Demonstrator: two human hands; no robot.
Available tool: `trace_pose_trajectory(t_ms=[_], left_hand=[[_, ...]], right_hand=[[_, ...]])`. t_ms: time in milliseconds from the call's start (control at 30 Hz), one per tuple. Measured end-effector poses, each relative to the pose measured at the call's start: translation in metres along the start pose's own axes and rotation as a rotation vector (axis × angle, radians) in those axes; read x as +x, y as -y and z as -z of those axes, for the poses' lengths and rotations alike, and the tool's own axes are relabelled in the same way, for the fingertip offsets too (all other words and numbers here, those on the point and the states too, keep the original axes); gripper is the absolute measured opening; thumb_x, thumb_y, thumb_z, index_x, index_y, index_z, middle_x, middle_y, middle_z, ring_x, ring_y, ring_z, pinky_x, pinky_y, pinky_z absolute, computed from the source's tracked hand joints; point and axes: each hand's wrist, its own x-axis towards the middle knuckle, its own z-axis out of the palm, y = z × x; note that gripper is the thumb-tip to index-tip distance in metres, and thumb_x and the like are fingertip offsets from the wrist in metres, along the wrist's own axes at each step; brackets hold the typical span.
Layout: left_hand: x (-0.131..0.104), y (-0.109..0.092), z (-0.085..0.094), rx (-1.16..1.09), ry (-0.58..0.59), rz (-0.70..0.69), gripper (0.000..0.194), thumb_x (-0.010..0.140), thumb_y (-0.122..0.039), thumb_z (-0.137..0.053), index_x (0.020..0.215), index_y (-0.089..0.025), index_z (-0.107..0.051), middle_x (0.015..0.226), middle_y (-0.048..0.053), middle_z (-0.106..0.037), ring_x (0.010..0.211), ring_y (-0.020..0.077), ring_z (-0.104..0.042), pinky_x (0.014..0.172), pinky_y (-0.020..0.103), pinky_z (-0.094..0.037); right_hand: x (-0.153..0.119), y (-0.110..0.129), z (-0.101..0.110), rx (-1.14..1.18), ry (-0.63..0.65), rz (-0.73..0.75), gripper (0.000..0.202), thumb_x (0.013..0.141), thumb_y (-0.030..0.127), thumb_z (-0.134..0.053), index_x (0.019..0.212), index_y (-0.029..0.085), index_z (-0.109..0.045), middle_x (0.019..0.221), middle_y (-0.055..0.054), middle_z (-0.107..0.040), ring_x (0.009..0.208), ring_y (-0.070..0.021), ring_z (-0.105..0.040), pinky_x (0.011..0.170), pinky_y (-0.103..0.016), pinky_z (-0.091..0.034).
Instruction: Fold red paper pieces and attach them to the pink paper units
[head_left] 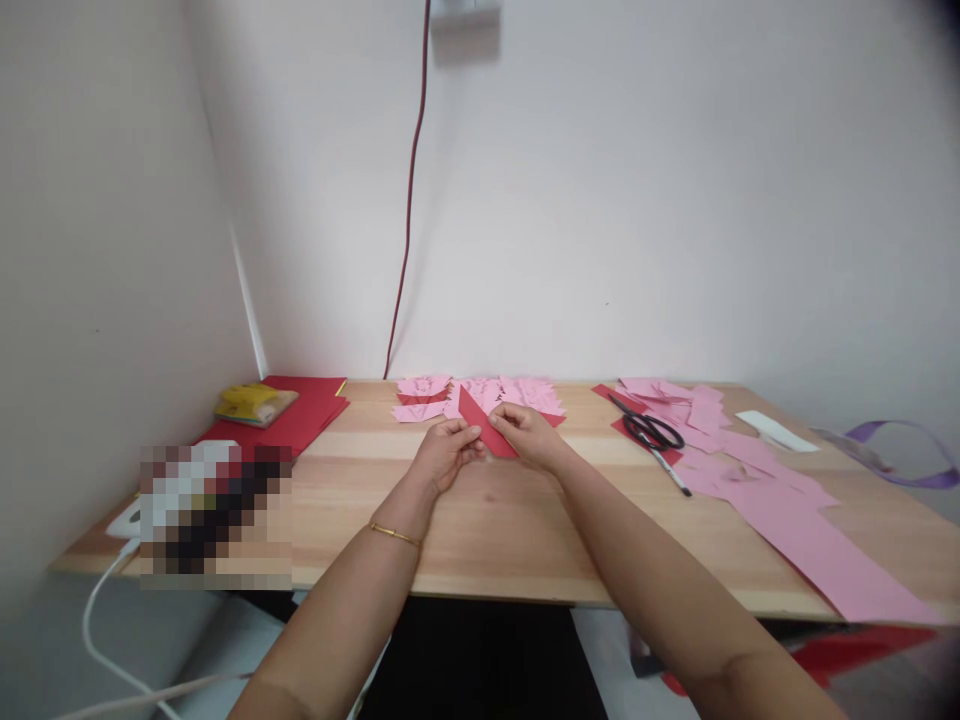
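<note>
A folded red paper with a pointed top is held up between my two hands over the middle of the wooden table. My left hand pinches its lower left edge between thumb and fingers. On its right side, my right hand grips the paper with thumb and bent fingers. Just behind are pink cut-paper pieces with jagged edges, laid in rows, with some red paper among them.
Black-handled scissors and a pen lie to the right, beside pink paper scraps and a white strip. Red sheets and a yellow packet are at the back left. A purple band sits far right.
</note>
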Motion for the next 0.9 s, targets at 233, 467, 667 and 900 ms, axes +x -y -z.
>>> trace_pose_trajectory(t_ms=[233,467,667,900], left_hand=[[0.0013,0.0034,0.0012,0.041,0.004,0.033,0.03,0.054,-0.022,-0.081,0.066,-0.011,-0.056,0.057,0.002,-0.062,0.054,0.0113,-0.059,0.06,0.027,-0.053],[0.0044,0.007,0.0033,0.106,-0.056,-0.015,0.03,0.054,-0.021,-0.08,0.062,-0.012,-0.052,0.051,0.0,-0.059,0.047,0.0107,-0.057,0.051,0.024,-0.049],[0.0027,0.0051,0.0013,0.072,-0.044,0.019,0.03,0.056,-0.027,-0.08,0.066,-0.012,-0.055,0.055,0.002,-0.061,0.05,0.0112,-0.058,0.055,0.026,-0.051],[0.0048,0.0062,0.0006,0.081,-0.052,-0.038,0.031,0.056,-0.028,-0.079,0.075,-0.011,-0.061,0.058,0.001,-0.061,0.048,0.0084,-0.054,0.052,0.023,-0.048]], right_hand=[[0.0006,0.0011,0.001,-0.046,0.006,0.02,0.02,0.081,0.035,-0.05,0.073,0.017,-0.056,0.071,0.0,-0.054,0.066,-0.0117,-0.046,0.063,-0.023,-0.037],[0.0003,0.0012,0.0003,-0.076,0.037,0.025,0.021,0.083,0.034,-0.048,0.075,0.016,-0.057,0.073,0.0,-0.055,0.068,-0.012,-0.047,0.064,-0.024,-0.037],[0.0019,-0.0046,0.001,-0.091,0.047,0.063,0.019,0.083,0.031,-0.047,0.075,0.016,-0.057,0.075,-0.001,-0.057,0.072,-0.0128,-0.05,0.067,-0.024,-0.039],[0.0023,-0.007,0.0001,-0.18,0.066,0.098,0.018,0.085,0.029,-0.046,0.075,0.017,-0.055,0.073,-0.001,-0.056,0.069,-0.0127,-0.049,0.064,-0.024,-0.038]])
